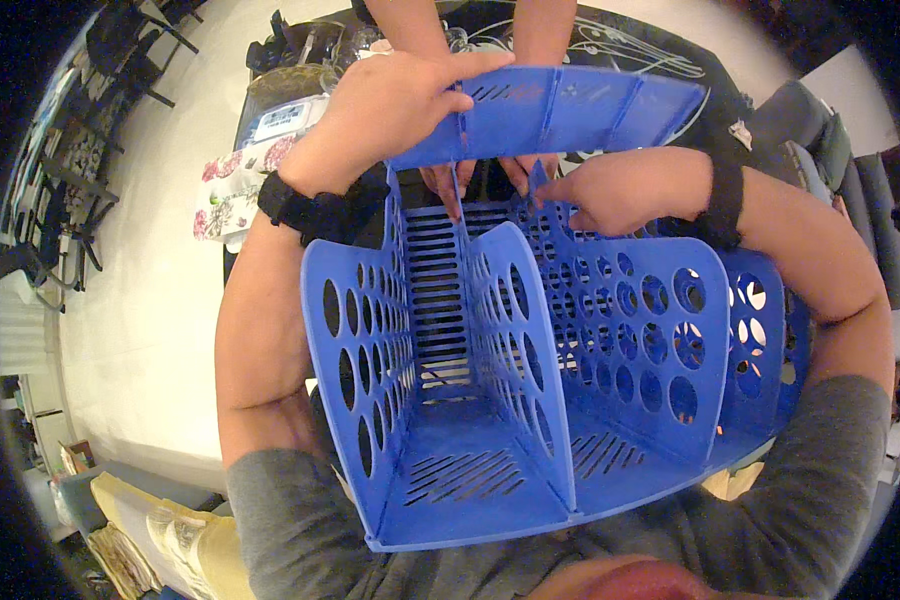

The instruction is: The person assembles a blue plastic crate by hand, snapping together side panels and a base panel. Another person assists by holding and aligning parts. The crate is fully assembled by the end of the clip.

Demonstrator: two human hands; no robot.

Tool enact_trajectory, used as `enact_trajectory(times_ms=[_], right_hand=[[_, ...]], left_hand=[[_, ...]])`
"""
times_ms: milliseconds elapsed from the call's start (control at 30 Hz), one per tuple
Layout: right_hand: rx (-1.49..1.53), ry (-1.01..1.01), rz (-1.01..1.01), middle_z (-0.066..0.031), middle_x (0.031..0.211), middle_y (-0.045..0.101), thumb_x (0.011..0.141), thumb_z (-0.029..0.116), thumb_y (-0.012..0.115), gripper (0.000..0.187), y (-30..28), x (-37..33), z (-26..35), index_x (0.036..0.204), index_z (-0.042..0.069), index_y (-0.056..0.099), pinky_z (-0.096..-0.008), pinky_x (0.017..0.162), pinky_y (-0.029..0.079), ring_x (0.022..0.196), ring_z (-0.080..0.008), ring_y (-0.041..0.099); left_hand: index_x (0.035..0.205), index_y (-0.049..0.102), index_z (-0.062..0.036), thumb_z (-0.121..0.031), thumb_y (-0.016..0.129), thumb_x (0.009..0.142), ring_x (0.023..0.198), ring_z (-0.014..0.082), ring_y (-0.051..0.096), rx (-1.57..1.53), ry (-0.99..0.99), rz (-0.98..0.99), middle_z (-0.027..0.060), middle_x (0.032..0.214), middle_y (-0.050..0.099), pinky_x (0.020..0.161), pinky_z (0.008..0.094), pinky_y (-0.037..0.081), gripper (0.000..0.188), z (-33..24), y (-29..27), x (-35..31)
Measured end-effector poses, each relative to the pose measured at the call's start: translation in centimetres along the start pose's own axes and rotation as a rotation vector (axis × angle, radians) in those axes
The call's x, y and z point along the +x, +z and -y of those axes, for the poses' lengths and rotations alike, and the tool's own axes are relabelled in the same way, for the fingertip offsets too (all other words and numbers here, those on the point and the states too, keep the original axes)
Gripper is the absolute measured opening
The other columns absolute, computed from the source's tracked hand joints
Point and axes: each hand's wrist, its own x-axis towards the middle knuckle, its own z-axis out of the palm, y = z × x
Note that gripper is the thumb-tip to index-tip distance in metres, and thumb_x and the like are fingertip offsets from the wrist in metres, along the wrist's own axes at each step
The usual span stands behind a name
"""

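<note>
Close in, a blue plastic file rack [490, 400] with perforated dividers tilts against the person's chest, its slotted base toward the camera. The left hand [390, 110] clamps a loose blue panel [570, 110] along the rack's far top edge. The right hand [610, 190] pinches a divider's upper edge just below. Beyond, another person's fingers [450, 185] touch the rack's far side, over a black table [610, 50].

The blue rack [500, 380] I hold is smooth moulded plastic with a slight sheen, its walls pierced with round holes and slots. My wristbands [315, 210] look matt black fabric; my grey sleeves [300, 520] are soft knit cloth.
</note>
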Motion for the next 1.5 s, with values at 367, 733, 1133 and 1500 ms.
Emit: enact_trajectory(times_ms=[367,733,1133,1500], right_hand=[[-0.015,0.048,0.057,-0.0247,0.099,0.067,0.091,0.026,0.060,0.049,-0.4,0.6,0.4,0.135,0.005,0.051,-0.0480,0.084,0.051,0.092,-0.0408,0.065],[-0.036,0.022,0.105,-0.0239,0.100,0.067,0.092,0.029,0.060,0.051,-0.6,1.1,0.5,0.135,0.004,0.050,-0.0463,0.083,0.052,0.093,-0.0397,0.066],[0.198,-0.036,0.115,-0.0168,0.109,0.069,0.095,0.011,0.056,0.038,-10.3,-1.6,1.5,0.131,0.002,0.057,-0.0335,0.086,0.051,0.096,-0.0240,0.066],[-0.229,-0.297,0.024,-0.0139,0.117,0.062,0.084,0.010,0.061,0.043,-6.4,7.8,4.1,0.127,0.005,0.057,-0.0416,0.093,0.048,0.106,-0.0303,0.060]], left_hand=[[0.138,0.051,-0.0434,-0.025,0.065,0.087,0.081,0.0360,0.069,0.025,0.017,0.042,0.0149,0.091,0.071,0.070,0.0446,0.056,0.056,0.1,-0.1,-0.1],[0.139,0.050,-0.0432,-0.026,0.064,0.088,0.078,0.0348,0.069,0.018,0.055,0.084,0.0143,0.087,0.070,0.068,0.0428,0.055,0.056,-0.1,0.0,-0.1],[0.137,0.053,-0.0393,-0.024,0.063,0.086,0.088,0.0375,0.067,-0.041,-0.005,0.114,0.0152,0.096,0.070,0.074,0.0452,0.055,0.054,-0.1,0.0,0.2],[0.128,0.063,-0.0341,-0.023,0.066,0.085,0.095,0.0296,0.070,-0.082,0.008,0.038,0.0120,0.102,0.072,0.078,0.0418,0.054,0.044,-1.0,-1.1,-0.2]])
